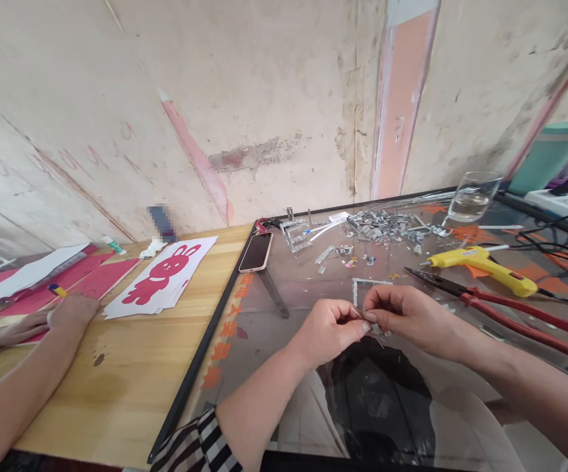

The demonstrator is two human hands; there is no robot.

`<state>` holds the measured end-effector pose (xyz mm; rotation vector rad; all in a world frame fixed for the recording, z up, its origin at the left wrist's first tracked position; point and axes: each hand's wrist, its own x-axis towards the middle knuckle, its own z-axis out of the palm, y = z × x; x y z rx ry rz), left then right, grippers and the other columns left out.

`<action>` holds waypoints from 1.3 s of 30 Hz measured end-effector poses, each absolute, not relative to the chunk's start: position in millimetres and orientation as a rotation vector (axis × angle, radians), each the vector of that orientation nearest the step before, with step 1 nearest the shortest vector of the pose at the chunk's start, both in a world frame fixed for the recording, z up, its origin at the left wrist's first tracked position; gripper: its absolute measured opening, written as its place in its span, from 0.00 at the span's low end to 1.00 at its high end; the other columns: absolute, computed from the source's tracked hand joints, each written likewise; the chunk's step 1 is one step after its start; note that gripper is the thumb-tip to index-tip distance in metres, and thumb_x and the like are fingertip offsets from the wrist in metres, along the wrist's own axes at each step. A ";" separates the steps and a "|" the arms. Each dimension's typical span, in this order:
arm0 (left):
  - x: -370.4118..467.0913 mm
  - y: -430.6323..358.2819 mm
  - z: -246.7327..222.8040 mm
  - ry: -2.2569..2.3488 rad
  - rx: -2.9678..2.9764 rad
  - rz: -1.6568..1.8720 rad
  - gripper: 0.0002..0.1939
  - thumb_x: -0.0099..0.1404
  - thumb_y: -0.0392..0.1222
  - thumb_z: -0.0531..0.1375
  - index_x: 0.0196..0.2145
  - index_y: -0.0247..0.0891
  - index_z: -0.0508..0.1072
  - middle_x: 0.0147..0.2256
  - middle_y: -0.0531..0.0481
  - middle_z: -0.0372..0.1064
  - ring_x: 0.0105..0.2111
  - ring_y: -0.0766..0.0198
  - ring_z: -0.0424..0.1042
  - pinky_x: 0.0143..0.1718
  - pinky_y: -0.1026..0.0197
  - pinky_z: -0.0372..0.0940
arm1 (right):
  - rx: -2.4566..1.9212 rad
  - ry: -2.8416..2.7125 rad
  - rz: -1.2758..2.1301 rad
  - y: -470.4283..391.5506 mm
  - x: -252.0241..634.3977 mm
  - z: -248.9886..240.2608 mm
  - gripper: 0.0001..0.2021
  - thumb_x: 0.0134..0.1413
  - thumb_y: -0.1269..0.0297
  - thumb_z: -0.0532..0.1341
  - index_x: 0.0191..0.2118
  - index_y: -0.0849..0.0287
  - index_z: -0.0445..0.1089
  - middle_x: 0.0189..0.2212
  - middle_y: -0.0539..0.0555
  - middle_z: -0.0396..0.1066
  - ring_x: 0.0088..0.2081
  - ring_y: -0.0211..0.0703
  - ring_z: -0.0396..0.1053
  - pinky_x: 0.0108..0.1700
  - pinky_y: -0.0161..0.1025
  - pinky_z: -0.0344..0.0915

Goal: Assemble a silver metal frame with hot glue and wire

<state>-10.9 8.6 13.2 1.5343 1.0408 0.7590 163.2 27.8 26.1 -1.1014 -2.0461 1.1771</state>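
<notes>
Striped sleeve (198,446); 2 hands (330,331) (405,318) pinching perhaps thin wire (357,313); pliers (481,298), glue gun (483,265) right; silvery bits (380,226) beyond.

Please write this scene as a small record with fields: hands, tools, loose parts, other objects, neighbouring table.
Left hand: pinches a thin, wire-like piece
Right hand: fingertips at the same piece
Tools: yellow plastic glue gun; metal pliers with red handles
Loose parts: heap of small silvery pieces; angled silvery strip beyond the hands
Other objects: pink-edged rectangular phone; clear, partly filled drinking glass
Neighbouring table: pale wooden top; white paper sheet with red rabbit; another person's hand
</notes>
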 end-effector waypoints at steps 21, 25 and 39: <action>-13.9 13.7 17.3 0.741 0.956 0.864 0.17 0.55 0.52 0.60 0.30 0.32 0.72 0.25 0.48 0.65 0.23 0.71 0.60 0.23 0.67 0.49 | -1.035 -1.587 1.279 25.0 154.6 22.9 0.11 0.48 0.56 0.58 0.27 0.58 0.61 0.20 0.45 0.61 0.22 0.32 0.58 0.25 0.32 0.59; -10.3 11.4 15.1 0.773 0.916 0.921 0.14 0.52 0.48 0.63 0.30 0.32 0.73 0.27 0.48 0.67 0.25 0.71 0.62 0.24 0.67 0.51 | -1.056 -1.531 1.195 21.1 151.4 21.6 0.11 0.48 0.55 0.58 0.28 0.57 0.62 0.20 0.45 0.61 0.22 0.34 0.60 0.26 0.34 0.60; -3.5 11.2 9.1 0.869 0.782 1.029 0.12 0.44 0.41 0.68 0.27 0.32 0.73 0.21 0.54 0.62 0.20 0.76 0.57 0.21 0.68 0.47 | -1.059 -1.507 1.083 17.3 145.4 12.8 0.08 0.51 0.58 0.57 0.30 0.57 0.61 0.21 0.46 0.61 0.24 0.34 0.60 0.26 0.34 0.60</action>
